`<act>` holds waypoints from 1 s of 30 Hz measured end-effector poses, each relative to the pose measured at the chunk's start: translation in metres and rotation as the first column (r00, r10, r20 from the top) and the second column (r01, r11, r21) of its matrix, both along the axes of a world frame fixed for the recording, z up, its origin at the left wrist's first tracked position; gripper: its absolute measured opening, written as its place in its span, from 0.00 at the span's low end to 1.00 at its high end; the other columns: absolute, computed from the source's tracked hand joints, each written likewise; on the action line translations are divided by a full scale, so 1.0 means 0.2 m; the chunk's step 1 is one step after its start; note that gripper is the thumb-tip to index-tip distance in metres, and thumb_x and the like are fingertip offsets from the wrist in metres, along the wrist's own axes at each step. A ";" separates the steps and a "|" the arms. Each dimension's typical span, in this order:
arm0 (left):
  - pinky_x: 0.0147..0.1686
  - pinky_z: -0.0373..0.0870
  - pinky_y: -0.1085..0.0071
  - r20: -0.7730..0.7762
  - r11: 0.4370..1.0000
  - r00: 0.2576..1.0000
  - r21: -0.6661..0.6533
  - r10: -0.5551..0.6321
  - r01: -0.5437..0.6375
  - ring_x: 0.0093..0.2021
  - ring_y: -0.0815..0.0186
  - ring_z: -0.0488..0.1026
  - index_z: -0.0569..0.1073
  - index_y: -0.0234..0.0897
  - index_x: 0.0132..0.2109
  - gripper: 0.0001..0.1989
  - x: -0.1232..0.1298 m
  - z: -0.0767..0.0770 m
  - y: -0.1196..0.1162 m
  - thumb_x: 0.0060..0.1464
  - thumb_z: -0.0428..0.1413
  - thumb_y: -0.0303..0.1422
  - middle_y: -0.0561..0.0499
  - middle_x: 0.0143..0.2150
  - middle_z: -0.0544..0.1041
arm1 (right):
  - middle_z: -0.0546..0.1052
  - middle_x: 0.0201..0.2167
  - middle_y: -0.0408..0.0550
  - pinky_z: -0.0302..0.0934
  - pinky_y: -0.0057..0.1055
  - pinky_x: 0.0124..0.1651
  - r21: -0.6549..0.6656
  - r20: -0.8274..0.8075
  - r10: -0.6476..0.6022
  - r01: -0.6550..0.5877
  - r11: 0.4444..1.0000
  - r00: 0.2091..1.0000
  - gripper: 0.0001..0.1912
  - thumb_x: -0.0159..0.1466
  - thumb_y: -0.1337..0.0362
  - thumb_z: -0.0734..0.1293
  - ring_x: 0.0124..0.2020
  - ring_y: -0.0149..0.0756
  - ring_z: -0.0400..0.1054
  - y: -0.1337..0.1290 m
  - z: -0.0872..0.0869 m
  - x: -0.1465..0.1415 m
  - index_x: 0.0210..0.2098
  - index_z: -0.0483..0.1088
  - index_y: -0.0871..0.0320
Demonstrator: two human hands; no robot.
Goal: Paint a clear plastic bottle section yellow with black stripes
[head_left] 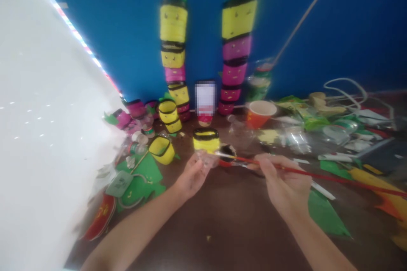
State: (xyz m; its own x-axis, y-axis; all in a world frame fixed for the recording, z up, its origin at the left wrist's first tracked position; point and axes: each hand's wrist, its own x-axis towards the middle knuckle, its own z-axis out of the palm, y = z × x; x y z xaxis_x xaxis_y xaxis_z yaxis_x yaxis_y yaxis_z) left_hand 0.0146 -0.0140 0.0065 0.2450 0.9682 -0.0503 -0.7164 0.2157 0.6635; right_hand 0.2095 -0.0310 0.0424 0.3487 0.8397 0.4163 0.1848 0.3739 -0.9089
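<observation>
My left hand (pixel 194 174) is closed with its fingers around the clear lower part of a yellow-painted plastic cup (pixel 206 144) with a black rim. Blur hides whether the clear part and the yellow part are one piece. Between the fingers of my right hand (pixel 286 180) lies a long red-handled paintbrush (pixel 337 178), its pale end pointing left at the cup. Whether that end touches the cup I cannot tell. Just behind the brush sits a small dark-mouthed red container (pixel 227 153), partly covered.
Two tall stacks of yellow and pink cups, a yellow stack (pixel 173 25) and a mostly pink one (pixel 235 48), stand against the blue wall. An orange paper cup (pixel 260 114), clear plastic scraps (pixel 298 139) and green paper (pixel 329 214) lie rightward. A yellow cup (pixel 162 150) stands left.
</observation>
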 end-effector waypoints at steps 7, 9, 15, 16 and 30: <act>0.66 0.51 0.56 0.015 1.000 1.000 0.013 0.001 -0.002 0.64 0.53 0.63 0.75 0.35 0.47 0.22 -0.01 -0.01 0.00 0.44 0.67 0.38 0.42 0.54 0.76 | 0.76 0.18 0.44 0.69 0.32 0.30 0.016 0.036 -0.186 0.185 0.983 0.982 0.14 0.59 0.53 0.70 0.22 0.34 0.72 0.00 0.03 0.01 0.24 0.72 0.56; 0.66 0.51 0.55 -0.011 0.999 0.999 0.000 0.041 -0.041 0.63 0.52 0.64 0.75 0.35 0.46 0.22 -0.01 -0.01 0.00 0.43 0.68 0.37 0.42 0.53 0.76 | 0.76 0.19 0.44 0.69 0.32 0.29 0.039 -0.004 -0.160 0.160 0.986 0.987 0.14 0.59 0.53 0.70 0.21 0.34 0.71 0.00 0.03 0.01 0.24 0.72 0.56; 0.65 0.51 0.53 -0.066 0.993 0.992 -0.050 0.108 -0.111 0.60 0.52 0.67 0.74 0.35 0.42 0.21 0.01 -0.01 -0.02 0.39 0.69 0.36 0.43 0.49 0.78 | 0.77 0.23 0.45 0.70 0.33 0.28 0.044 0.050 0.012 -0.014 0.999 0.999 0.12 0.60 0.54 0.69 0.24 0.36 0.73 -0.03 0.05 -0.06 0.24 0.74 0.53; 0.65 0.51 0.52 -0.067 0.992 0.992 -0.054 0.110 -0.114 0.60 0.52 0.68 0.74 0.35 0.41 0.21 0.01 -0.01 -0.02 0.39 0.69 0.36 0.43 0.49 0.78 | 0.77 0.23 0.45 0.70 0.33 0.28 0.035 0.043 0.023 -0.025 0.999 0.999 0.12 0.60 0.53 0.69 0.23 0.35 0.72 -0.03 0.05 -0.07 0.25 0.74 0.53; 0.65 0.52 0.54 -0.079 0.986 0.987 -0.081 0.139 -0.146 0.56 0.54 0.71 0.73 0.35 0.38 0.21 0.02 0.01 -0.02 0.36 0.71 0.34 0.46 0.44 0.78 | 0.77 0.22 0.45 0.68 0.32 0.30 0.062 0.075 -0.021 0.016 0.998 0.997 0.12 0.61 0.55 0.68 0.25 0.35 0.72 -0.04 0.05 -0.08 0.24 0.74 0.54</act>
State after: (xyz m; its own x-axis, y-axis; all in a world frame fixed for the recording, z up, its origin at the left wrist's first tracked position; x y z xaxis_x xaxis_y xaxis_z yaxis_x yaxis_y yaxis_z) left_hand 0.0182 -0.0171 0.0085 0.0973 0.9842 -0.1479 -0.6945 0.1736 0.6982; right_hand 0.1939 -0.0381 0.0526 0.3296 0.8054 0.4926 0.2600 0.4242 -0.8675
